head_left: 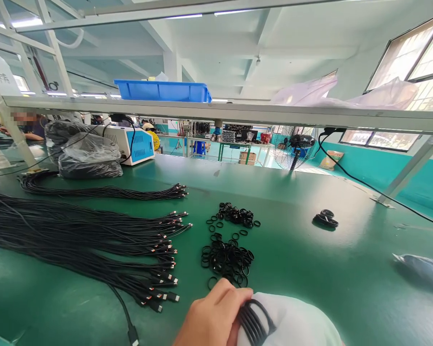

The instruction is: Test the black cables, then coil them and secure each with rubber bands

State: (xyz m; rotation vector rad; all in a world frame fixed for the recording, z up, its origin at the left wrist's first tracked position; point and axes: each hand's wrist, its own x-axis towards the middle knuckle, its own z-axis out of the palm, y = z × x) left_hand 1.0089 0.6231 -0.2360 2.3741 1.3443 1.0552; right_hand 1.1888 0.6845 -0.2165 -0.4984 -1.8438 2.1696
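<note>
- Coiled black cable [253, 327], head view: clamped in the grip of the left hand [213, 311], at its right side, strands slanting downward against an unidentified white form [296, 319].
- Black rings [228, 258] lie heaped on the green counter [285, 254], just beyond the left hand; right hand not visible.

The bare left hand [213, 312] sits low in view, knuckles raised, fingers [222, 288] bent and closed in a grip, tips pointing right.
</note>
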